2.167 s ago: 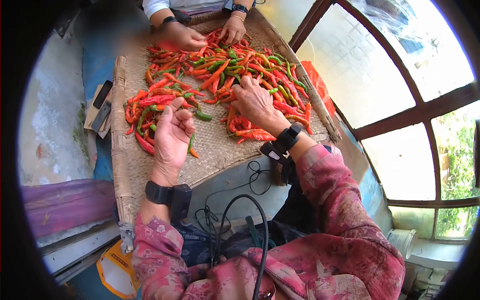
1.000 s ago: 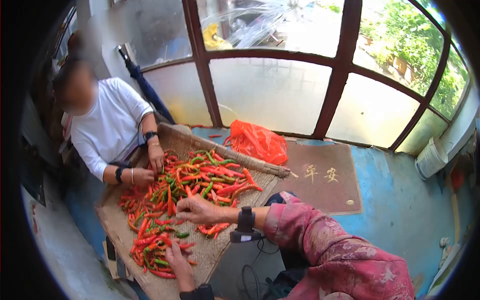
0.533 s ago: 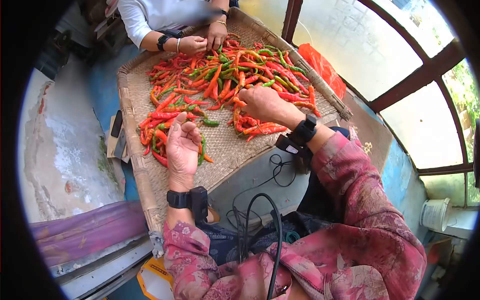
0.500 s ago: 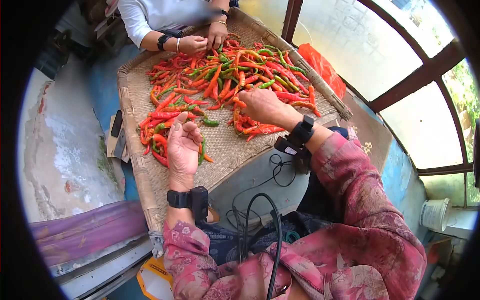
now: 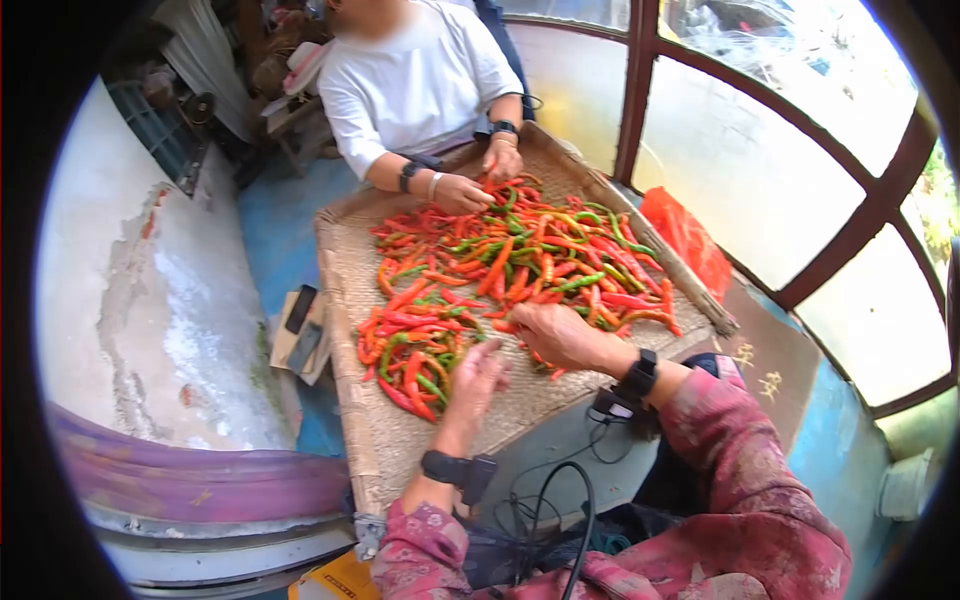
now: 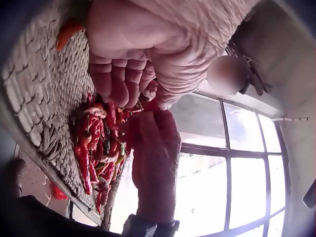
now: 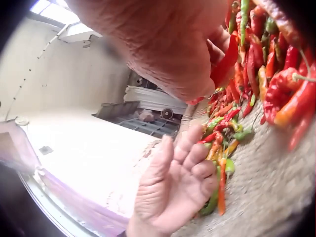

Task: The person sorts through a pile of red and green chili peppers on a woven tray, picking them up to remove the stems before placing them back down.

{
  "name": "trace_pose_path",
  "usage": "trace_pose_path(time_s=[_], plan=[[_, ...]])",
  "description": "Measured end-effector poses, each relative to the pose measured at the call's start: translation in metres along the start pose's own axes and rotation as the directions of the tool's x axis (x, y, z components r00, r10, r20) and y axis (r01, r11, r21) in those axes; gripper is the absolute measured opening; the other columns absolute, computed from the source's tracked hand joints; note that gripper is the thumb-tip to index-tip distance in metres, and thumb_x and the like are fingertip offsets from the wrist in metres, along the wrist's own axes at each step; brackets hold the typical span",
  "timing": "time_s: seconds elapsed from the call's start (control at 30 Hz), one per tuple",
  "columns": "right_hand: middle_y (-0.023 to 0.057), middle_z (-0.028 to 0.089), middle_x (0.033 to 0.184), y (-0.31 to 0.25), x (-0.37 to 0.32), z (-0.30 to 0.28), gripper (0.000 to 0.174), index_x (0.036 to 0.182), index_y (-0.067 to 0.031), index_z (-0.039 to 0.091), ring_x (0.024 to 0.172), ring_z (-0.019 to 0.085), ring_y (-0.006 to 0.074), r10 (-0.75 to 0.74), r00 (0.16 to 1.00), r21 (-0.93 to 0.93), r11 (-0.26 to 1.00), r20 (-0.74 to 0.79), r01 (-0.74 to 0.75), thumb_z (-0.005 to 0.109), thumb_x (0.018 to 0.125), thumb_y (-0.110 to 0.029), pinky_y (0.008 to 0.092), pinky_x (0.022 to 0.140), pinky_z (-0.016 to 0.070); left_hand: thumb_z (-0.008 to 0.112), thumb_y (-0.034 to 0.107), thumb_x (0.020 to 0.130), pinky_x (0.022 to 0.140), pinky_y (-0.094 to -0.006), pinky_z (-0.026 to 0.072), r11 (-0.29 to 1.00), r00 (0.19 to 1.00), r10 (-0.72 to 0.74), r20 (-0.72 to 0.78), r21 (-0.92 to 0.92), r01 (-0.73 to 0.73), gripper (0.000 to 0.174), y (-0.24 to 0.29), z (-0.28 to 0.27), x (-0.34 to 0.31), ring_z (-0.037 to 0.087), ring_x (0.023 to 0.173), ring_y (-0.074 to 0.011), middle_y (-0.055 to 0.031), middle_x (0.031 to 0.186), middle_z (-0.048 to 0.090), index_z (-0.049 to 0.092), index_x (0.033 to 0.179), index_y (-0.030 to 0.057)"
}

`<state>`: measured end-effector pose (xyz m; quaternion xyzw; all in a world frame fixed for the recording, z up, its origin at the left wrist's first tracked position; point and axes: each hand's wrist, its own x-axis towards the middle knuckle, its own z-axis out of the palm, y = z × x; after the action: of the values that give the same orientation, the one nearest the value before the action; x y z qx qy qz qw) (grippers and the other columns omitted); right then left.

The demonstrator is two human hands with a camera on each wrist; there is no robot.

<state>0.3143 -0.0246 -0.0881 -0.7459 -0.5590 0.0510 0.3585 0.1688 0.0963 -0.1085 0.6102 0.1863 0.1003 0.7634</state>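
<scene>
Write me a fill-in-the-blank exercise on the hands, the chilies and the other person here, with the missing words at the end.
1. The right hand pinches a chili whose colour is ____.
2. Besides red and orange ones, the pile on the woven tray has many ____ chilies.
3. The other person wears a top coloured ____.

Missing words: red; green; white.

And here's the woven tray [image 5: 535,402], its raised rim [image 5: 600,190] running along the window side, with a broad tangle of red, orange and green peppers [image 5: 525,250] sprawling across the far part and a smaller pile [image 5: 405,350] nearer on the left.
</scene>
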Motion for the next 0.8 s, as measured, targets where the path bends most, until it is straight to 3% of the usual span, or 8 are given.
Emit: trace_pose_path(time_s=[0.13, 0.37, 0.4, 0.53, 0.57, 0.63, 0.7, 0.8], plan=[[0.0165, 0.058, 0.065, -0.017, -0.003, -0.005, 0.012, 0.083, -0.0012, 0.054, 0.064, 0.059, 0.0336, -0.004, 0.995, 0.251, 0.968, 0.096, -0.02, 0.058, 0.081, -0.011, 0.0405, 0.056, 0.0446, 0.059, 0.036, 0.086, 0.059, -0.0205, 0.0441, 0.999, 0.999, -0.028, -0.031, -0.023, 0.028, 0.032, -0.003, 0.0, 0.0, 0.051, 0.063, -0.0062, -0.0004, 0.075, 0.057, 0.058, 0.098, 0.0061], [0.0178, 0.056, 0.067, -0.018, -0.003, -0.012, 0.019, 0.085, -0.0008, 0.055, 0.064, 0.058, 0.0338, -0.091, 0.989, 0.156, 0.985, 0.116, 0.072, 0.061, 0.081, -0.019, 0.0407, 0.056, 0.0445, 0.059, 0.027, 0.085, 0.059, -0.0197, 0.0432, 0.982, 0.992, 0.019, -0.127, -0.185, -0.043, 0.024, 0.003, 0.0, -0.001, 0.05, 0.062, -0.0055, 0.0004, 0.075, 0.057, 0.06, 0.096, 0.0061], [0.0169, 0.058, 0.074, -0.016, -0.004, -0.012, 0.024, 0.094, -0.002, 0.056, 0.067, 0.059, 0.0323, -0.1, 0.982, 0.136, 0.988, 0.158, 0.079, 0.062, 0.08, -0.021, 0.0406, 0.058, 0.0455, 0.058, 0.02, 0.085, 0.059, -0.0219, 0.0427, 0.964, 0.984, -0.001, -0.176, -0.263, -0.046, 0.013, 0.007, 0.001, -0.001, 0.051, 0.063, -0.0076, 0.0001, 0.073, 0.057, 0.057, 0.09, 0.0072], [0.0157, 0.057, 0.084, -0.01, -0.003, -0.01, 0.034, 0.105, -0.0029, 0.054, 0.071, 0.06, 0.0306, -0.147, 0.968, 0.182, 0.977, 0.206, 0.11, 0.063, 0.08, -0.023, 0.0397, 0.061, 0.0469, 0.056, 0.017, 0.085, 0.057, -0.0221, 0.0425, 0.902, 0.957, 0.036, -0.289, -0.403, -0.155, 0.01, 0.015, -0.011, 0.002, 0.052, 0.062, -0.0093, -0.0003, 0.073, 0.057, 0.057, 0.087, 0.0074], [0.0146, 0.055, 0.088, -0.007, -0.001, -0.01, 0.036, 0.108, -0.0031, 0.052, 0.075, 0.06, 0.0291, -0.131, 0.963, 0.104, 0.989, 0.235, 0.109, 0.063, 0.079, -0.021, 0.0393, 0.061, 0.0473, 0.056, 0.017, 0.085, 0.057, -0.0221, 0.0425, 0.902, 0.957, 0.032, -0.288, -0.405, -0.153, 0.01, 0.015, -0.017, 0.002, 0.052, 0.062, -0.0093, -0.0003, 0.073, 0.057, 0.057, 0.087, 0.0074], [0.0135, 0.053, 0.092, -0.002, 0.0, -0.007, 0.038, 0.112, -0.0034, 0.051, 0.078, 0.06, 0.0276, -0.108, 0.959, 0.022, 0.994, 0.26, 0.106, 0.062, 0.079, -0.019, 0.0388, 0.062, 0.0477, 0.055, 0.025, 0.086, 0.058, -0.0249, 0.0434, 0.747, 0.946, 0.104, -0.306, -0.605, -0.277, 0.018, 0.025, -0.024, 0.004, 0.052, 0.063, -0.0113, -0.0004, 0.073, 0.058, 0.056, 0.089, 0.0073], [0.0133, 0.051, 0.093, 0.009, 0.001, 0.0, 0.038, 0.107, -0.0024, 0.053, 0.084, 0.057, 0.0301, -0.026, 0.971, -0.35, 0.93, 0.237, 0.11, 0.063, 0.073, -0.016, 0.0397, 0.065, 0.0493, 0.048, 0.041, 0.089, 0.061, -0.0252, 0.0445, 0.614, 0.923, 0.107, -0.369, -0.706, -0.353, 0.037, 0.032, -0.025, 0.002, 0.052, 0.069, -0.0127, -0.0021, 0.079, 0.06, 0.058, 0.095, 0.0059], [0.0102, 0.049, 0.092, 0.025, 0.001, 0.01, 0.02, 0.093, -0.0031, 0.057, 0.082, 0.056, 0.0254, -0.043, 0.978, -0.522, 0.84, 0.206, 0.146, 0.057, 0.075, -0.012, 0.035, 0.061, 0.0494, 0.051, 0.042, 0.087, 0.063, -0.0276, 0.0463, 0.574, 0.954, 0.083, -0.287, -0.769, -0.281, 0.038, 0.03, -0.025, 0.001, 0.054, 0.07, -0.0148, -0.0036, 0.081, 0.06, 0.057, 0.1, 0.0071]])
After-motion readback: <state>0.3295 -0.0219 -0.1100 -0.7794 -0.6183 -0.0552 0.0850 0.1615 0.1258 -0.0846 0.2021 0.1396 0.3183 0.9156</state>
